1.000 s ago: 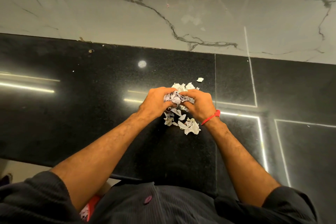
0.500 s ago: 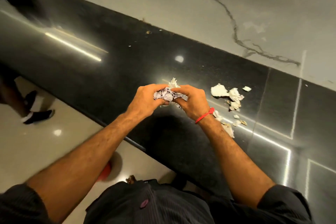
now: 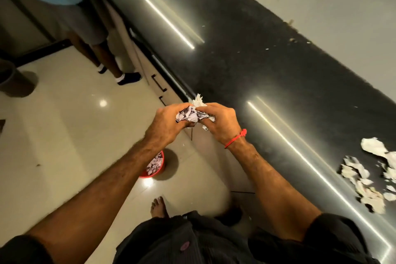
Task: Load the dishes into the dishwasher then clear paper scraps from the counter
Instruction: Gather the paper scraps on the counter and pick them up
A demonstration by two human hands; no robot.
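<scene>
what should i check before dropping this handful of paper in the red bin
1. Wad of scraps gripped by left hand and right hand: ok.
2. Loose bits hanging below the right hand: not ok, may fall.
3. Red bin on the floor, open, scraps inside: ok.
4. Hands above the bin: not ok, bin lies nearer the body.
5. Room left in the bin: cannot tell.
6. Counter cleared: not ok, scraps on the counter remain.
</scene>
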